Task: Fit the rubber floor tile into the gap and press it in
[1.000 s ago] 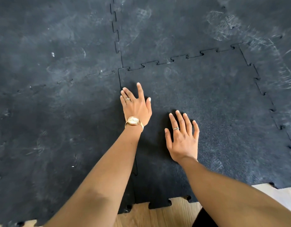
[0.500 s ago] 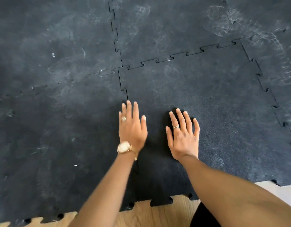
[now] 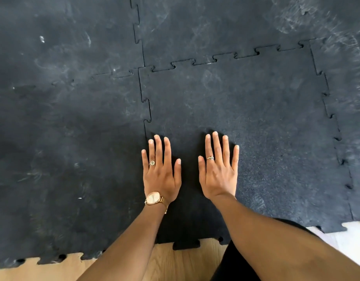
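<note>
A black rubber floor tile (image 3: pixel 256 122) with puzzle-tooth edges lies in the gap between neighbouring black tiles, its teeth meshed along the far, left and right seams. My left hand (image 3: pixel 160 169), with a watch and a ring, rests flat on the tile's near left part, right beside the left seam (image 3: pixel 147 110). My right hand (image 3: pixel 219 169) lies flat next to it, palm down, fingers spread. Neither hand holds anything.
Matching tiles surround the fitted one: one on the left (image 3: pixel 63 149), two at the back (image 3: pixel 205 23), one on the right (image 3: pixel 353 98). Bare wooden floor (image 3: pixel 175 264) shows at the near edge, and a pale strip (image 3: pixel 353 238) at bottom right.
My left hand slid back along the left seam toward me and now lies level with my right hand. The right hand stayed flat in roughly the same place.
</note>
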Demonstrator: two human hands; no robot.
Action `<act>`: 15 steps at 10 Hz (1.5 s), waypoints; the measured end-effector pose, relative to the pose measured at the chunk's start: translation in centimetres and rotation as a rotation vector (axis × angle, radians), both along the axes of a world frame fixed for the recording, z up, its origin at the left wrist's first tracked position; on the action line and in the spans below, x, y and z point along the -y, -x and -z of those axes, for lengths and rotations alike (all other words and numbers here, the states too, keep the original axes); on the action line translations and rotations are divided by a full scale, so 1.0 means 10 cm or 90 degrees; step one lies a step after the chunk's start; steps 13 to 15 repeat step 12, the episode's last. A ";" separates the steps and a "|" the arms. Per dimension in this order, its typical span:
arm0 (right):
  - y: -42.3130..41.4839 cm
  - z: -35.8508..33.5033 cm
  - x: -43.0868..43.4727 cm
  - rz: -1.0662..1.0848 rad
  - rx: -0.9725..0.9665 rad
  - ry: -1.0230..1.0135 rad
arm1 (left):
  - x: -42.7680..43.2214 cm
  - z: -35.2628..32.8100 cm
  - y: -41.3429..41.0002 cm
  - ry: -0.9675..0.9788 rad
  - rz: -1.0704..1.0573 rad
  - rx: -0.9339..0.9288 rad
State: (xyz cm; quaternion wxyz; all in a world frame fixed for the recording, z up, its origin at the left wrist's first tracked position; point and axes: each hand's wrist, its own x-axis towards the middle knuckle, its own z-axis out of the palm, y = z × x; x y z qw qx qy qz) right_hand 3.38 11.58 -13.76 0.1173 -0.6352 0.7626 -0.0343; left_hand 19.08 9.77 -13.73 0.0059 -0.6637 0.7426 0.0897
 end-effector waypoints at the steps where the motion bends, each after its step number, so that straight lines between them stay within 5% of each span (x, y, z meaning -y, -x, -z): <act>1: 0.00 -0.02 0.01 -0.011 -0.004 -0.026 | 0.02 -0.03 0.01 -0.012 0.001 0.014; 10: 0.06 -0.18 0.01 -0.057 -0.050 -0.133 | -0.03 -0.05 0.04 -0.035 0.028 0.040; 12: 0.82 -1.14 0.25 -0.239 -0.107 -0.271 | 0.08 -0.79 -0.11 -0.232 0.091 0.041; 15: 0.82 -1.14 0.25 -0.239 -0.107 -0.271 | 0.08 -0.79 -0.11 -0.232 0.091 0.041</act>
